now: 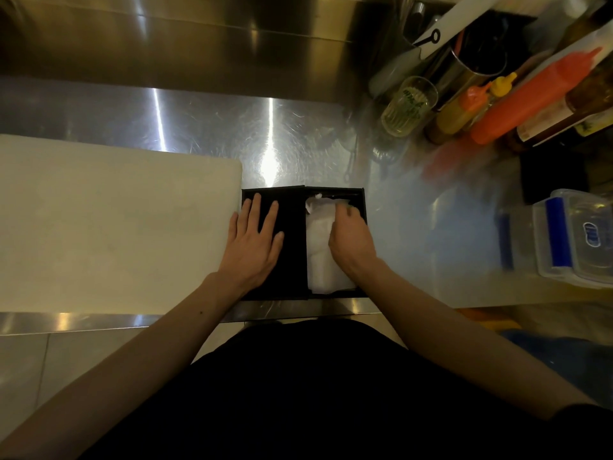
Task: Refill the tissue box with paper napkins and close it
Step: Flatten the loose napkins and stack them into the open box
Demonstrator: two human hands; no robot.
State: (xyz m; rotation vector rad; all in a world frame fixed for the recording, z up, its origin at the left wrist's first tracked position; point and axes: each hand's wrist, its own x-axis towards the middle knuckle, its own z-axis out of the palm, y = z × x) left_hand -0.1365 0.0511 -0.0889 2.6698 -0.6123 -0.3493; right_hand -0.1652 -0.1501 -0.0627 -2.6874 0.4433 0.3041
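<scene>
A black tissue box (360, 200) lies open on the steel counter near its front edge. Its lid (292, 260) is folded out flat to the left. My left hand (253, 240) rests flat on the lid with fingers spread. White paper napkins (318, 260) fill the box's right half. My right hand (350, 240) is curled on top of the napkins, fingers bent down into them near the far end of the box. The fingertips are hidden among the napkins.
A large white cutting board (109, 220) lies just left of the box. At the back right stand a glass (406, 107), orange and yellow squeeze bottles (517, 104) and metal canisters (474, 58). A clear plastic container with blue clips (570, 237) sits at the right.
</scene>
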